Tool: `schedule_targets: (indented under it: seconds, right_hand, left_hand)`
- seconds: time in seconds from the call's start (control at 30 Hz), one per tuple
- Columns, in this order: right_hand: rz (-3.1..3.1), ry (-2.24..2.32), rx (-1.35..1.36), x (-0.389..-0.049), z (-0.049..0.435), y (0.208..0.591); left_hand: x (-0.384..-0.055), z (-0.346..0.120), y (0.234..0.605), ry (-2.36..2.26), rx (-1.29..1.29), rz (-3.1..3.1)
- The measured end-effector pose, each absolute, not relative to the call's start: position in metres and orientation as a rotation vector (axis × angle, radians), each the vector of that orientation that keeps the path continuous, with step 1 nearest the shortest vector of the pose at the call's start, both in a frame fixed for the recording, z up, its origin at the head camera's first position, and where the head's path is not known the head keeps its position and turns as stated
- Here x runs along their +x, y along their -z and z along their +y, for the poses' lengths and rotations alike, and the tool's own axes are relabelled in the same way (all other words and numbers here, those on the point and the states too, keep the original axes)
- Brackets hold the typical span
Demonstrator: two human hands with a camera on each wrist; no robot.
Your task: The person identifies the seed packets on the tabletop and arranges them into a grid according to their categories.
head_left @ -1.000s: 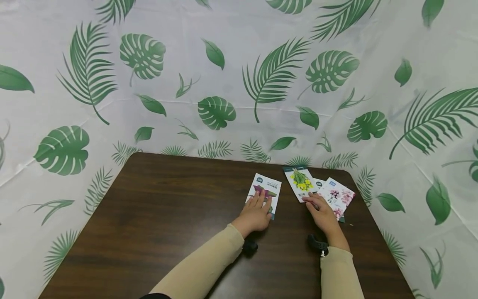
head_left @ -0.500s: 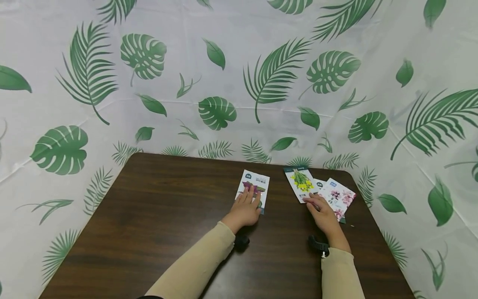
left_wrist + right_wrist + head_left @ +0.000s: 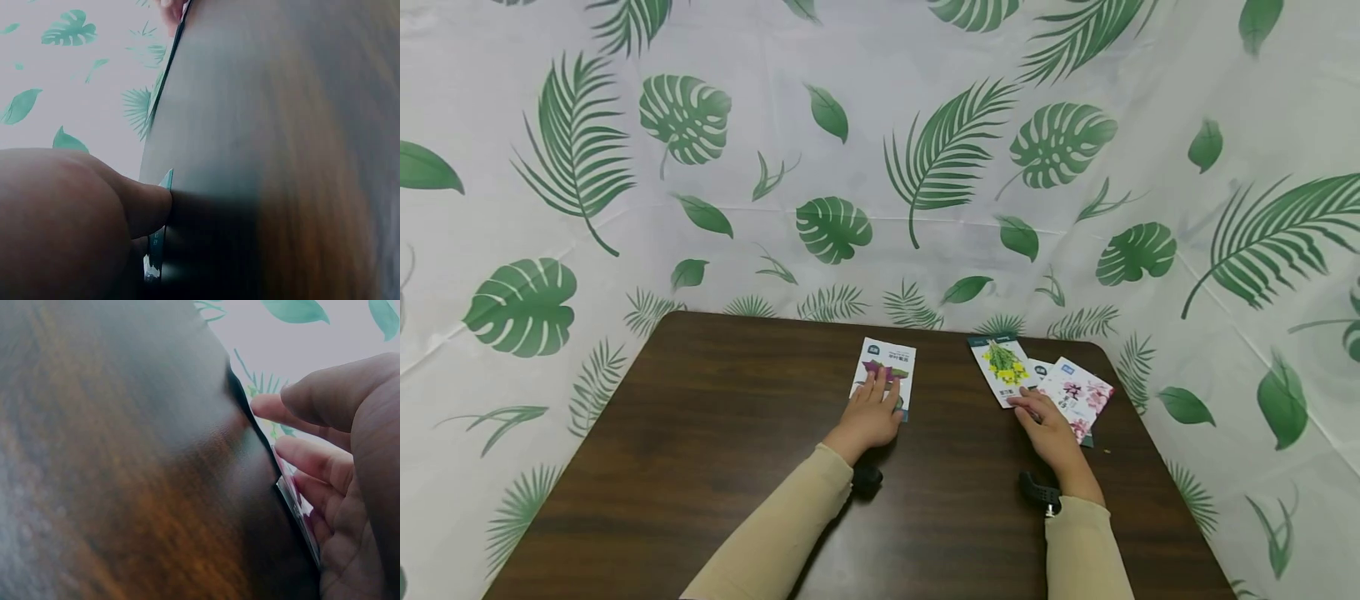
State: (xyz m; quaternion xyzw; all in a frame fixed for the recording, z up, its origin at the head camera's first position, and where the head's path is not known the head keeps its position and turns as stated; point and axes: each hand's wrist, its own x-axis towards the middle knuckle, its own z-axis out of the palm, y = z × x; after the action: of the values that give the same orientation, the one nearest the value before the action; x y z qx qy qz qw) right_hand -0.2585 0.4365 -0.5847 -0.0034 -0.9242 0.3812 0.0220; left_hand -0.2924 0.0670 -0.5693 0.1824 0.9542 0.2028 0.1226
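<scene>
Straight fingers of my left hand [image 3: 867, 421] lie on a white seed packet [image 3: 901, 360] printed with purple leaves, covering its middle. In the left wrist view the thumb presses at the packet's teal edge [image 3: 156, 240]. My right hand [image 3: 1051, 429] rests with relaxed fingers over the overlapping packets at the right. Its fingertips touch the lower end of the yellow-flower seed packet [image 3: 1004, 364] and partly cover the pink-blossom seed packet [image 3: 1086, 396]. Between these two, another white packet [image 3: 1040, 367] is mostly hidden. In the right wrist view the fingers [image 3: 306, 462] bend slightly over the packet edges.
The dark wooden table [image 3: 715, 417] ends at a far edge against a white curtain [image 3: 760, 125] with green leaf prints. Black wrist devices [image 3: 867, 481] sit under both wrists. A tiny pale speck [image 3: 1107, 451] lies near the right edge.
My left hand has slid the purple-leaf seed packet to the left and slightly away, widening the gap to the other packets. The right hand has stayed in place.
</scene>
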Motion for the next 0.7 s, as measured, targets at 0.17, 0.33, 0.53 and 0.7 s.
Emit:
schedule_targets:
  seconds: [0.17, 0.33, 0.53, 0.7]
  right_hand:
    - [-2.852, -1.188, 0.009, -0.256, 0.438, 0.585]
    - [-2.851, -1.170, 0.008, -0.256, 0.438, 0.586]
    - [-2.870, -1.177, -0.024, -0.254, 0.439, 0.584]
    - [-2.888, -1.198, -0.050, -0.256, 0.439, 0.585]
  left_hand:
    - [-0.299, 0.055, 0.578, -0.591, 0.499, 2.771]
    - [-0.311, 0.039, 0.588, -0.580, 0.467, 2.764]
    - [-0.315, 0.023, 0.591, -0.579, 0.452, 2.769]
    - [-0.307, 0.008, 0.582, -0.604, 0.433, 2.790]
